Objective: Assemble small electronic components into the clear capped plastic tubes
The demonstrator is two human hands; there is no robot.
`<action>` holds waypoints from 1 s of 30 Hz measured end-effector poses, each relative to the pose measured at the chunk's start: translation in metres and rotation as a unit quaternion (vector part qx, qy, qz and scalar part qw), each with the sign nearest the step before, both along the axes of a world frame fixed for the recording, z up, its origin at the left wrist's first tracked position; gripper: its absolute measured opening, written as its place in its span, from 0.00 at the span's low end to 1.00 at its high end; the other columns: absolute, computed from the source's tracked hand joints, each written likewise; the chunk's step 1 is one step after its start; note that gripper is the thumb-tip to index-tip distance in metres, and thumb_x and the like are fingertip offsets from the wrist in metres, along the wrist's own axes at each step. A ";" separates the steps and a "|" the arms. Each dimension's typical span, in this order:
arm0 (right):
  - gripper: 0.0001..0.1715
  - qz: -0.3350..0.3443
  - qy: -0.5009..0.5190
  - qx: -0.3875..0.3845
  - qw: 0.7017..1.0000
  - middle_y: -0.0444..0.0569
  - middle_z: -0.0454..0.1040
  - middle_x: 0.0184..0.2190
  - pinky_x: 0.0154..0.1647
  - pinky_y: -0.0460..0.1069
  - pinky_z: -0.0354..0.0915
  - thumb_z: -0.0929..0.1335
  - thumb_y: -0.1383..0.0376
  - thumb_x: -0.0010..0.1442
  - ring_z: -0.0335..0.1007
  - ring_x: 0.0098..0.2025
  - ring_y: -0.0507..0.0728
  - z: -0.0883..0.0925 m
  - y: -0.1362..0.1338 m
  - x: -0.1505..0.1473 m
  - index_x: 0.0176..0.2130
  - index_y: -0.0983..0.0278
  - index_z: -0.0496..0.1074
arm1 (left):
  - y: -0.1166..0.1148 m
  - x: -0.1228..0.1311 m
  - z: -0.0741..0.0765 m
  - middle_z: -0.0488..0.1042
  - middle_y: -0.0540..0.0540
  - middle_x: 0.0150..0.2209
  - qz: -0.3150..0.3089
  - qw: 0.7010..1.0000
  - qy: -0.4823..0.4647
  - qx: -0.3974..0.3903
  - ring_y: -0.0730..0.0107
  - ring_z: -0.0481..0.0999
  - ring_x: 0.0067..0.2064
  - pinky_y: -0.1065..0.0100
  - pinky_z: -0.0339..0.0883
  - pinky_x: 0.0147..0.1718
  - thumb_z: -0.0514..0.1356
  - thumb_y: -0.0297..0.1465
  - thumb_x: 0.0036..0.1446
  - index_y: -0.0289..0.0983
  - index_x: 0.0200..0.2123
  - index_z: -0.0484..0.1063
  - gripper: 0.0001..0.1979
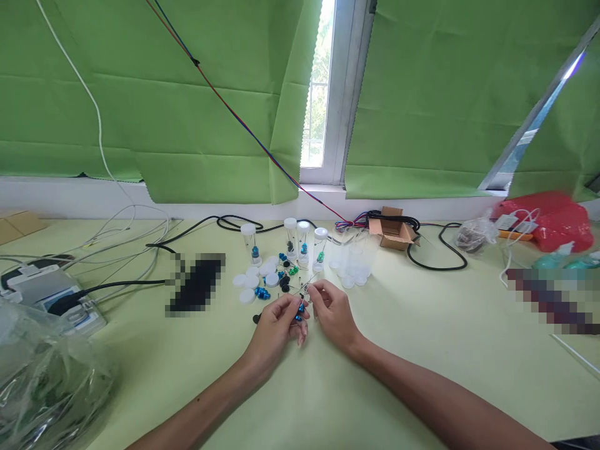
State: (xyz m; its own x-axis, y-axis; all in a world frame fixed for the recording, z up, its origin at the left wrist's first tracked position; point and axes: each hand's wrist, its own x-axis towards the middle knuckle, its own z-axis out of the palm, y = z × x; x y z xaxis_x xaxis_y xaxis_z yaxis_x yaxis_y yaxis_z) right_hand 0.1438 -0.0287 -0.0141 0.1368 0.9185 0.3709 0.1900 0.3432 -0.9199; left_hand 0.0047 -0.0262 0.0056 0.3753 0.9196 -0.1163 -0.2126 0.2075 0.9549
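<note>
My left hand is closed around a small shiny blue piece with thin metal wires sticking up from it. Close beside it, my right hand pinches at the thin metal wires with thumb and forefinger. Just beyond my hands lie loose blue pieces, black pieces and green pieces, some with thin wires. White round caps are scattered to their left. Behind them several clear capped tubes stand upright, with coloured pieces inside.
Uncapped clear tubes are grouped right of the capped ones. Farther back sit an open cardboard box and a black cable. A clear plastic bag fills the near left, by a power strip. A red bag lies far right.
</note>
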 end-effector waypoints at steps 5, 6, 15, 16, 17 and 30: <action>0.16 0.023 0.029 -0.011 0.999 0.41 0.65 0.21 0.22 0.46 0.60 0.65 0.55 0.64 0.63 0.22 0.51 -0.004 0.001 0.000 0.30 0.63 0.68 | -0.001 0.001 0.000 0.71 0.49 0.27 -0.016 1.000 0.003 -0.002 0.75 0.70 0.21 0.73 0.65 0.17 0.65 0.44 0.53 0.35 0.30 0.69 0.18; 0.16 0.027 0.032 -0.013 0.999 0.41 0.65 0.21 0.22 0.46 0.60 0.65 0.55 0.64 0.63 0.22 0.51 -0.004 0.002 0.000 0.30 0.63 0.68 | -0.001 0.001 0.000 0.71 0.49 0.27 -0.016 1.000 0.003 -0.001 0.75 0.70 0.21 0.73 0.65 0.17 0.65 0.44 0.53 0.34 0.30 0.69 0.18; 0.18 0.050 0.063 -0.037 0.996 0.41 0.66 0.20 0.21 0.46 0.59 0.66 0.52 0.62 0.62 0.21 0.50 -0.005 0.005 0.002 0.30 0.63 0.68 | 0.000 0.002 -0.001 0.71 0.49 0.27 -0.016 1.000 0.001 -0.009 0.76 0.70 0.21 0.73 0.66 0.17 0.66 0.44 0.51 0.33 0.32 0.71 0.18; 0.18 0.052 0.066 -0.040 0.996 0.41 0.67 0.21 0.21 0.45 0.59 0.66 0.52 0.62 0.63 0.21 0.50 -0.006 0.005 0.002 0.30 0.63 0.68 | 0.000 0.002 -0.001 0.71 0.49 0.27 -0.018 1.000 0.000 -0.011 0.76 0.70 0.21 0.73 0.65 0.17 0.66 0.44 0.51 0.33 0.32 0.71 0.18; 0.18 0.054 0.068 -0.043 0.995 0.41 0.68 0.21 0.21 0.45 0.59 0.66 0.52 0.62 0.63 0.21 0.50 -0.006 0.006 0.002 0.31 0.64 0.69 | 0.000 0.002 -0.001 0.71 0.49 0.27 -0.019 1.000 0.000 -0.013 0.76 0.70 0.21 0.73 0.65 0.17 0.66 0.44 0.51 0.33 0.32 0.72 0.18; 0.16 -0.002 -0.052 0.017 0.999 0.42 0.65 0.23 0.25 0.45 0.56 0.63 0.59 0.66 0.57 0.24 0.50 -0.004 0.006 0.007 0.31 0.65 0.69 | 0.013 -0.012 0.004 0.70 0.48 0.28 0.017 0.999 0.012 0.033 0.75 0.70 0.22 0.73 0.64 0.17 0.64 0.43 0.54 0.33 0.35 0.73 0.18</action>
